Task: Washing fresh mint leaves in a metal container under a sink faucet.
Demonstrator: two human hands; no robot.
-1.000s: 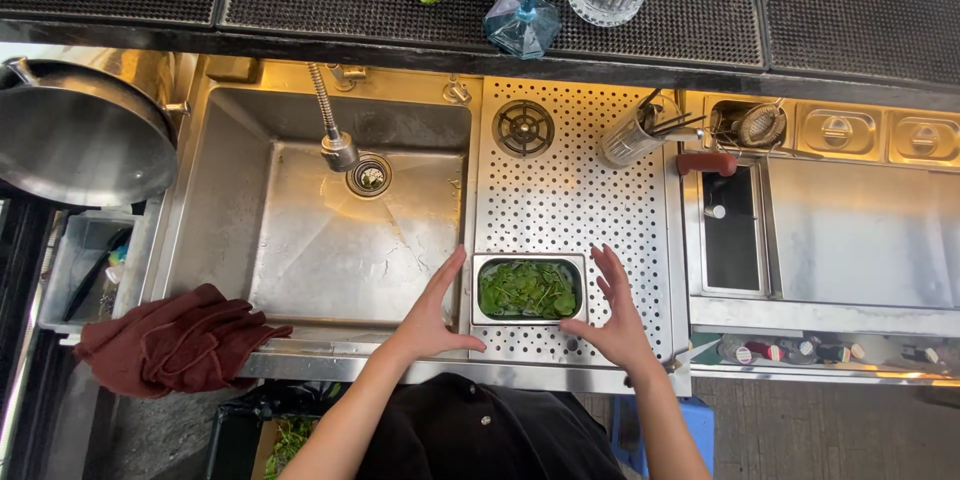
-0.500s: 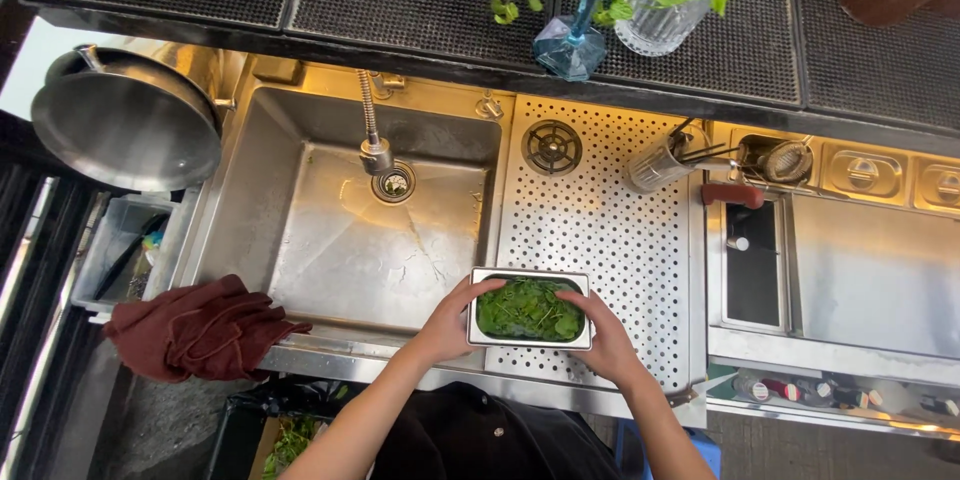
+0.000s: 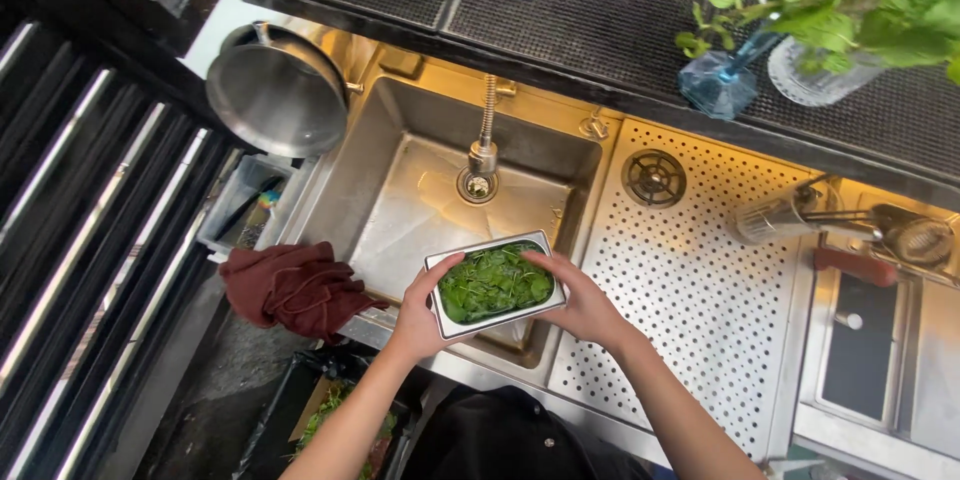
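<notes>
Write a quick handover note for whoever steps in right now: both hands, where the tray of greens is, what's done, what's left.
Left hand: grips the near-left end of the steel tray.
Right hand: grips its right end.
Tray: full of green leaves, held in the air, tilted, over the near edge of the sink.
Done: tray is off the perforated drainboard.
Left: tap not running, tray not set down.

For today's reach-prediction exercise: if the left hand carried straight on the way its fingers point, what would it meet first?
The left hand already touches the metal tray of greens; beyond it, likely the right hand, though depth is unclear.
</notes>
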